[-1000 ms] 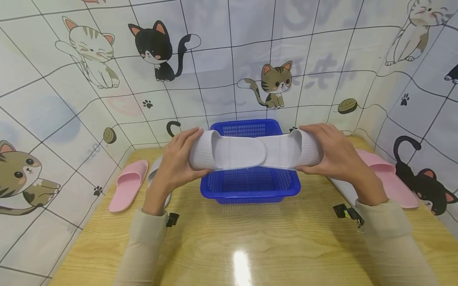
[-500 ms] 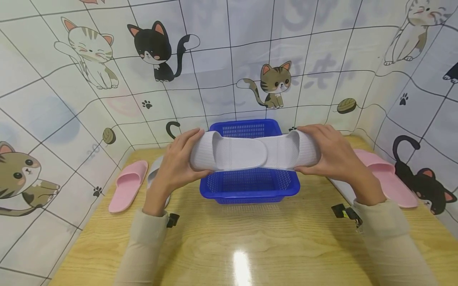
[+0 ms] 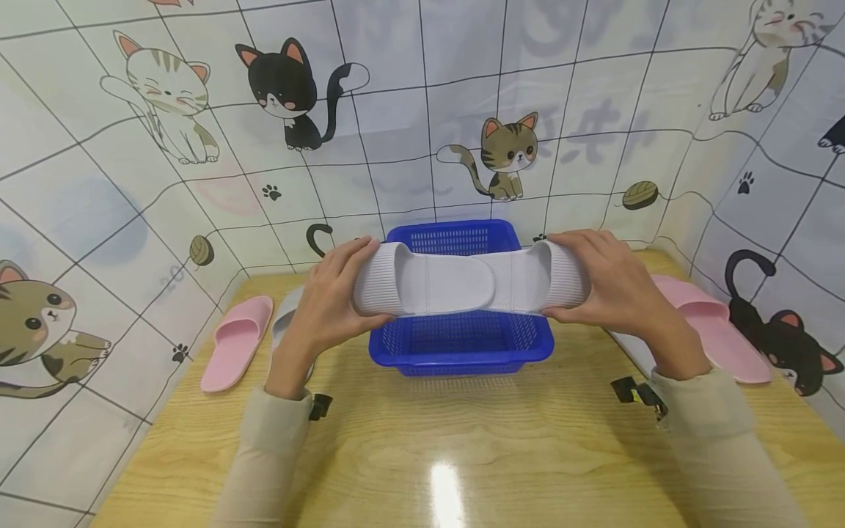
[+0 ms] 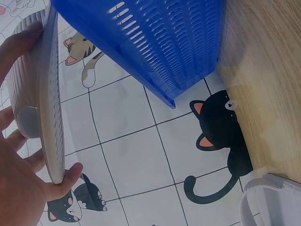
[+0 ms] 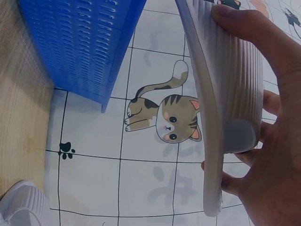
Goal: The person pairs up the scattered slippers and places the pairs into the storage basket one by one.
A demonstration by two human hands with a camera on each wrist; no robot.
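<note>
Two white slippers are held up end to end above the blue basket (image 3: 462,359), their heel ends overlapping. My left hand (image 3: 326,293) grips the left slipper (image 3: 445,282) around its ribbed strap, fingers over the top edge and thumb below. My right hand (image 3: 610,286) holds the right slipper (image 3: 524,282) the same way, its heel end hidden behind the left one. In the left wrist view, the left slipper's sole (image 4: 54,108) is seen edge-on in the hand. The right wrist view shows the right slipper's ribbed strap (image 5: 235,70) between thumb and fingers.
On the wooden table (image 3: 396,447), a pink slipper (image 3: 239,341) and a white slipper (image 3: 286,312) lie at the left. Another pink slipper (image 3: 719,330) and a partly hidden white one (image 3: 634,345) lie at the right. Cat-printed wall covering (image 3: 396,147) encloses the back and sides.
Both hands have drawn very slightly closer together, so the two slippers overlap a touch more. The basket and the slippers on the table have not moved.
</note>
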